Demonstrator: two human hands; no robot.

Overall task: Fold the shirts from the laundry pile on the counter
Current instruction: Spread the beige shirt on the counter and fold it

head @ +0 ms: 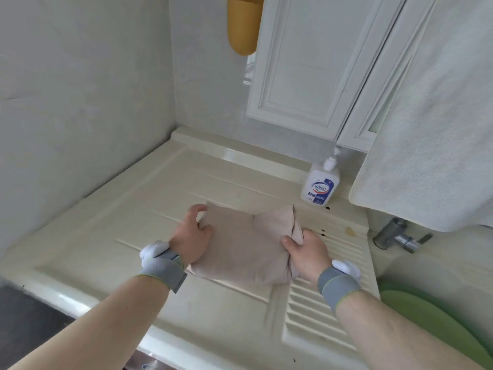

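I hold a folded beige shirt [240,244] at the middle of the cream counter [133,209], one hand at each side of it. My left hand [190,236] grips its left edge, thumb on top and fingers curled round the far corner; my right hand [306,252] pinches the bunched cloth at its right edge, thumb pressed on top. The shirt's right part rises in a loose hump, and its near edge hangs rounded above the counter surface; whether the underside touches I cannot tell. Both wrists wear grey bands [164,271] with white pieces on the outer side.

A white soap bottle [318,184] with a pump stands near the counter's far right corner, just behind the shirt and apart from it. Dark specks [322,232] and a yellowish stain [349,231] mark the ribbed right edge of the counter, just beyond my right hand. A white towel [426,129] hangs down at the right, covering part of the cabinet doors [301,68] and reaching over the counter's right edge. Below it a metal tap [397,235] juts out, and a green basin [437,324] lies off the counter's near right corner. An orange holder [242,25] hangs on the far wall above the counter
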